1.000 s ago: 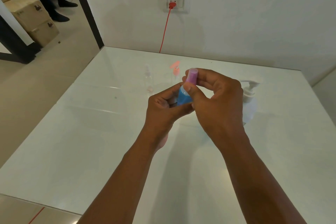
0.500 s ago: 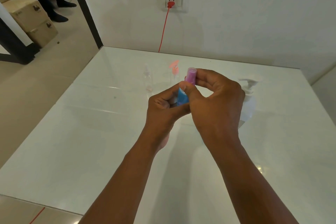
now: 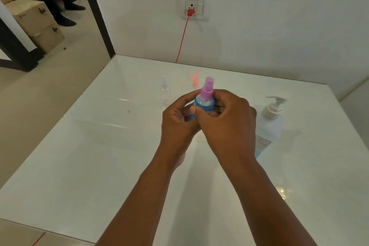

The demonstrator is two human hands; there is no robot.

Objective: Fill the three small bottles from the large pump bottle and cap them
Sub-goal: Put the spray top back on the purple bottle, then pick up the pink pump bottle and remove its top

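A small blue bottle [image 3: 204, 104] with a purple spray cap [image 3: 207, 88] is held upright above the table's middle. My left hand [image 3: 177, 124] wraps its left side and my right hand [image 3: 225, 124] wraps its right side, thumb across the front. The purple cap stands free above my fingers. Behind my hands a small clear bottle [image 3: 165, 91] stands on the white table [image 3: 99, 156], and a pinkish-capped small bottle [image 3: 194, 81] stands beside it, mostly hidden. The large white pump bottle [image 3: 272, 118] stands just right of my right hand.
A red cord [image 3: 182, 40] hangs from a wall socket [image 3: 195, 8] down behind the table's far edge. The wall runs along the back. Cardboard boxes [image 3: 38, 24] and a person's legs are on the floor at the far left.
My right hand has dropped from the purple cap down to the bottle's body, leaving the cap uncovered. The bottle now stands more upright between both hands.
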